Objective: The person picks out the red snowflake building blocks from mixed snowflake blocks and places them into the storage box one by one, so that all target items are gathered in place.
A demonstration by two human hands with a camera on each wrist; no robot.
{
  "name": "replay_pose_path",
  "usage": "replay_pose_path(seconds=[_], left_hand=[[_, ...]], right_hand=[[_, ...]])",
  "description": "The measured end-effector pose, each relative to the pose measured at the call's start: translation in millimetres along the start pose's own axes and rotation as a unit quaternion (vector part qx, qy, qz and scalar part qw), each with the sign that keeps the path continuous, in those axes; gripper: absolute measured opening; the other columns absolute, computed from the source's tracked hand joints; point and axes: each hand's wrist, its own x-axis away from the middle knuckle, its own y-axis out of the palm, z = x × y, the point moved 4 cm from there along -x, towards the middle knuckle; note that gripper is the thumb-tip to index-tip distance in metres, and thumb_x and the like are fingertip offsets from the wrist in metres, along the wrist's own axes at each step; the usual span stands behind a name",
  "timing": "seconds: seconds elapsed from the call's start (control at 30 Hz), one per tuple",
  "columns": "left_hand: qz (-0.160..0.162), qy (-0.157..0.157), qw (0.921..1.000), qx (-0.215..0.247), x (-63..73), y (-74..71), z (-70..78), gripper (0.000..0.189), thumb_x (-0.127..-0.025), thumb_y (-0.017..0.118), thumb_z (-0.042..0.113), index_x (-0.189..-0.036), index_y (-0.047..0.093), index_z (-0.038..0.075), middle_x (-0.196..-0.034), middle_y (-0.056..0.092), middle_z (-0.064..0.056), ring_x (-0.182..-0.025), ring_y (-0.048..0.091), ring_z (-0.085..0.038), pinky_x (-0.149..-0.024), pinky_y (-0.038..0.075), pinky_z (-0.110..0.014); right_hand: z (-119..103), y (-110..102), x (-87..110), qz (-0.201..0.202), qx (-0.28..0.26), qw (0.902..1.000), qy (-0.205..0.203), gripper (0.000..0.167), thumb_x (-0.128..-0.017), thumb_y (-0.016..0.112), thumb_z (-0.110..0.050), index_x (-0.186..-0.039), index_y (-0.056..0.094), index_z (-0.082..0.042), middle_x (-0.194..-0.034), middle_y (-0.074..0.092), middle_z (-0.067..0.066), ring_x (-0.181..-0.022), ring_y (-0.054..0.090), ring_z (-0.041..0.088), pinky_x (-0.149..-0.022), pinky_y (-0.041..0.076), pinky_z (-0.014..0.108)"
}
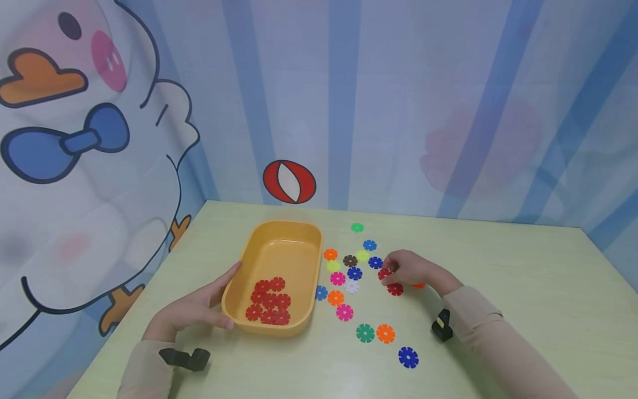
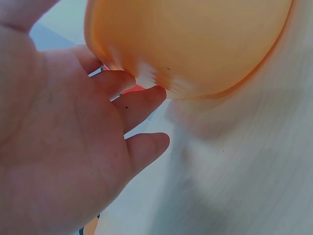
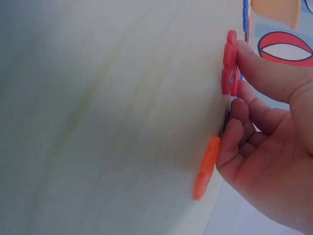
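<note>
A yellow-orange plastic tray [image 1: 269, 230] stands left of centre with several red snowflake discs [image 1: 269, 301] at its near end. My left hand [image 1: 196, 307] is at the tray's near left corner, its relaxed fingers touching the outer wall and the thumb along the near side. In the left wrist view, the fingertips [image 2: 156, 93] lie against that wall. My right hand [image 1: 410, 269] is low over the table, thumb and index finger around the edges of a red snowflake disc [image 1: 384, 275]. A second red disc [image 1: 395, 289] lies just below this hand. An orange disc [image 3: 206, 169] is beside its curled outer fingers.
Loose discs of other colours lie between the tray and my right hand, among them a white one [image 1: 351, 286] and a brown one [image 1: 350, 260]. Closer to me are a green disc [image 1: 365, 333] and a dark blue disc [image 1: 408, 357]. A printed curtain [image 1: 389, 111] hangs behind the table.
</note>
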Motion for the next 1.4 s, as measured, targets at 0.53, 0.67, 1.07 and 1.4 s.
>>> replay_pose_path(seconds=[0.53, 0.67, 1.07, 1.4], left_hand=[[-0.004, 0.009, 0.9999, -0.001, 0.3, 0.3, -0.4, 0.115, -0.078, 0.080, 0.021, -0.156, -0.004, 0.016, -0.161, -0.010, -0.016, -0.145, -0.008, -0.044, -0.112, 0.008, -0.066], [-0.004, 0.013, 0.9999, -0.003, 0.7, 0.2, -0.2, 0.115, -0.078, 0.080, 0.021, -0.156, -0.004, 0.015, -0.161, -0.010, -0.016, -0.145, -0.008, -0.045, -0.112, 0.008, -0.065], [-0.003, 0.006, 1.0000, -0.002, 1.2, 0.6, 0.4, 0.115, -0.079, 0.080, 0.022, -0.155, -0.005, 0.015, -0.161, -0.010, -0.016, -0.145, -0.009, -0.045, -0.112, 0.008, -0.066], [-0.003, 0.007, 1.0000, -0.003, 0.8, 0.1, 0.9, 0.114, -0.079, 0.080, 0.022, -0.156, -0.004, 0.016, -0.161, -0.010, -0.015, -0.145, -0.008, -0.044, -0.112, 0.009, -0.066]], right_hand=[[-2.9, 0.6, 1.3, 0.008, 0.007, 0.9999, -0.005, 0.027, -0.083, 0.076, -0.018, -0.099, 0.058, -0.005, -0.086, 0.057, 0.004, -0.079, 0.052, 0.018, -0.072, 0.050, 0.028], [-3.3, 0.9, 1.5, 0.015, 0.005, 0.9999, -0.003, 0.028, -0.083, 0.077, -0.017, -0.100, 0.058, -0.005, -0.087, 0.057, 0.005, -0.080, 0.052, 0.019, -0.072, 0.052, 0.029], [-3.2, -0.5, 4.2, 0.035, -0.011, 0.9992, -0.015, 0.023, -0.083, 0.075, -0.013, -0.098, 0.058, -0.006, -0.087, 0.058, 0.006, -0.080, 0.052, 0.020, -0.071, 0.053, 0.028], [-5.9, -5.5, 5.0, 0.020, -0.029, 0.9983, -0.045, 0.006, -0.091, 0.064, -0.009, -0.093, 0.059, -0.005, -0.081, 0.055, 0.004, -0.072, 0.050, 0.018, -0.065, 0.047, 0.027]])
